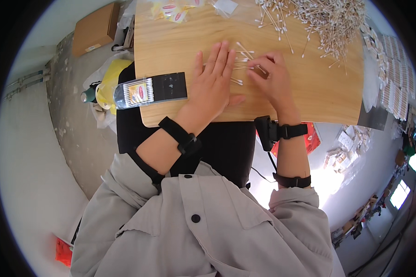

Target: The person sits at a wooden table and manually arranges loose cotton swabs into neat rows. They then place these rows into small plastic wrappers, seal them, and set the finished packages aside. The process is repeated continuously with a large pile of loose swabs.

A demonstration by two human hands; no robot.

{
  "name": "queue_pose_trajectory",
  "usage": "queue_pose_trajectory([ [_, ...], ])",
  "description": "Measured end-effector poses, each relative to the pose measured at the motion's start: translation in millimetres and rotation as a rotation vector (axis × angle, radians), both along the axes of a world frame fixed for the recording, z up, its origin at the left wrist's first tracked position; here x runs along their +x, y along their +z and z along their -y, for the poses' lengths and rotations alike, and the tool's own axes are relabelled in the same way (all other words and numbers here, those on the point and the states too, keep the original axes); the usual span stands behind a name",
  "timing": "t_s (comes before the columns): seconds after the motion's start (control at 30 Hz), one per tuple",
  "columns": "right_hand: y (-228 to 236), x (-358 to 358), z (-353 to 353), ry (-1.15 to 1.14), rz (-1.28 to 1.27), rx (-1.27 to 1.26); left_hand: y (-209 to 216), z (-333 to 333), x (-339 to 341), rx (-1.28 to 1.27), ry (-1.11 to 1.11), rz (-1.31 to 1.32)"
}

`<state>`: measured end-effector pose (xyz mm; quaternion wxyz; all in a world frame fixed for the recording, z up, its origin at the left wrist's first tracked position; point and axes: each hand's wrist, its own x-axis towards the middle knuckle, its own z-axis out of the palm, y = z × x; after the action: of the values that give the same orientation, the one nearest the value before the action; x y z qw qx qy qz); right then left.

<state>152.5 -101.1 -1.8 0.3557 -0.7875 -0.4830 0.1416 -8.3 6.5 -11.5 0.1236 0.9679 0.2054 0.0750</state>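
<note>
Looks like you're gathering cotton swabs mid-frame, left hand flat over them, right hand half-curled by their tips (can't tell if pinching), so next probably calls for evening the ends.

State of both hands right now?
Left hand: open, flat, palm down over cotton swabs.
Right hand: half curled beside those cotton swabs; can't tell whether it grips one.

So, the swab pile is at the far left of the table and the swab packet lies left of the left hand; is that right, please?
No: the head view shows the swab pile at the far right of the table; the swab packet lies left of the left hand.
</note>
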Motion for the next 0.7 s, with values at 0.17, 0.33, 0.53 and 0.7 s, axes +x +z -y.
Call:
queue_pose_trajectory([
  [0.17,-1,0,0,-0.063,-0.114,0.006,1,-8,4,-0.036,-0.032,0.033],
  [0.33,12,20,14,-0.089,-0.138,-0.018,1,-16,-4,-0.053,-0.062,0.047],
  [0.53,-7,43,9,-0.322,-0.207,0.053,3,-15,-5,-0.067,-0.110,0.051],
  [0.7,-4,13,-23,-0.154,-0.159,-0.064,1,-7,-7,0.003,-0.088,0.029],
])
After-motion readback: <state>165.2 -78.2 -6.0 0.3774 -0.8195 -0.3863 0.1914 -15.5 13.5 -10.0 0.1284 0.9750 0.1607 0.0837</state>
